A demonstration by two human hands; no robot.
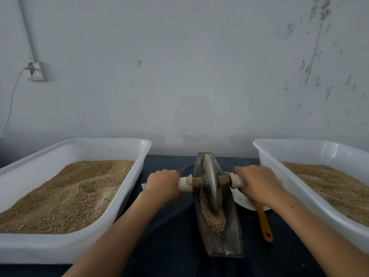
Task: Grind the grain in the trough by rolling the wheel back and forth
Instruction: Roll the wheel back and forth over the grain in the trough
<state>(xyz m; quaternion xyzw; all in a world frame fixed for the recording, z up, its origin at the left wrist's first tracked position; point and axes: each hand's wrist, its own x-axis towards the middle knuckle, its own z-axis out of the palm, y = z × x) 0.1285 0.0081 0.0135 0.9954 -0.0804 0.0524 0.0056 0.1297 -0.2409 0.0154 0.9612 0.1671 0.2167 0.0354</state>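
Nearest me, the trough (pixel 218 248) sits on the dark cloth (pixel 169 236) between my forearms, a narrow boat-shaped metal channel whose long axis runs away from me toward the wall, its far tip leaning slightly left. Crushed grain (pixel 213 218) lies heaped in its near half. The wheel (pixel 210 182) stands upright on edge in the trough's middle, its rim in the grain and in line with the trough, while its wooden axle (pixel 224 179) crosses it left to right. My left hand (pixel 163 185) is curled around the white-wrapped left grip (pixel 184 183), and my right hand (pixel 257 181) is curled around the right one — both clamped, one on each side. An orange-handled tool (pixel 264 222) rests on a white plate (pixel 242 200) just right of the trough. White tubs (pixel 127 182) of grain flank everything. I see no readable writing anywhere — not on trough, wheel or tubs.
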